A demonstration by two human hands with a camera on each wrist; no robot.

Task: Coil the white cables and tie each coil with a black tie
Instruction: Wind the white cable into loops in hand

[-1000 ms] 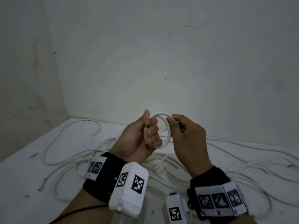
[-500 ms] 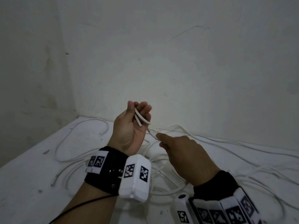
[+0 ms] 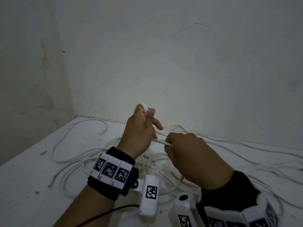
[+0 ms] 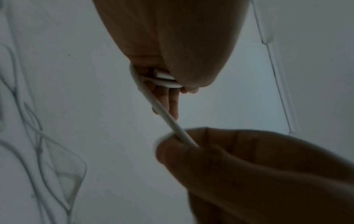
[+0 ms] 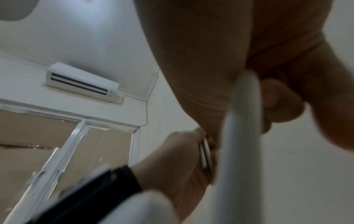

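Note:
My left hand (image 3: pixel 147 115) is raised with its back toward me. Turns of the white cable (image 3: pixel 143 106) run over its top edge, and the thumb pins them against the hand. In the left wrist view the wrapped cable (image 4: pixel 165 80) crosses the palm and a strand runs down to my right hand (image 4: pixel 184 142). My right hand (image 3: pixel 168 143) sits lower right and pinches that strand (image 3: pixel 161 142), which is drawn straight between the hands. The right wrist view shows the cable (image 5: pixel 241 136) blurred and close, with my left hand (image 5: pixel 182 159) behind it. No black tie is visible.
A loose tangle of white cables (image 3: pixel 101 154) sprawls over the white table (image 3: pixel 24 185), reaching the right side (image 3: pixel 262 171). A pale wall (image 3: pixel 180 71) stands right behind the table, with a corner at the left. A thin black cord (image 3: pixel 106 215) trails from my left wrist.
My left hand has turned from palm-facing to back-facing, with the cable turns on it. My right hand has dropped and drawn the strand under and across to the right.

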